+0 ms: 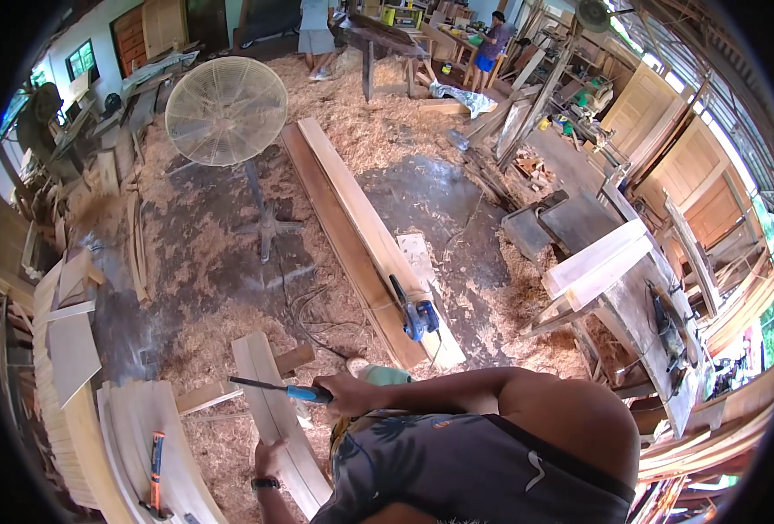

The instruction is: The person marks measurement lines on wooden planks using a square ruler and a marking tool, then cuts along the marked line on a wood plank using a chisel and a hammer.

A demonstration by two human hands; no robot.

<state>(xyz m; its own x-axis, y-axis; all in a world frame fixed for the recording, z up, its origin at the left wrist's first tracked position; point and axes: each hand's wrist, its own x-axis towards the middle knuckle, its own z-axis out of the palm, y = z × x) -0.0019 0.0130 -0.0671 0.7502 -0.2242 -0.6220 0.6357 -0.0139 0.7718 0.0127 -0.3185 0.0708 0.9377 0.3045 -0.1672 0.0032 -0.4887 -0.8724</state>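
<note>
My right hand (348,396) is closed round the handle of a blue-handled tool (308,394) with a long, narrow dark blade. The blade points left, above a pale wooden board (269,393); whether it is a chisel or a file I cannot make out. Lower down, my left hand (270,458), with a dark watch at the wrist, grips that board's left edge. A dark line runs lengthwise along the board, which lies across a wooden crosspiece (203,397). To the left, a hammer (156,467) with an orange and black handle rests on curved wooden pieces (134,419).
Long planks (352,218) lie ahead on the shavings-strewn floor, with a blue power tool (420,320) on them. A large pedestal fan (226,112) stands ahead left, near a trailing cord (304,319). On the right is a workbench (640,323). Two people are farther back.
</note>
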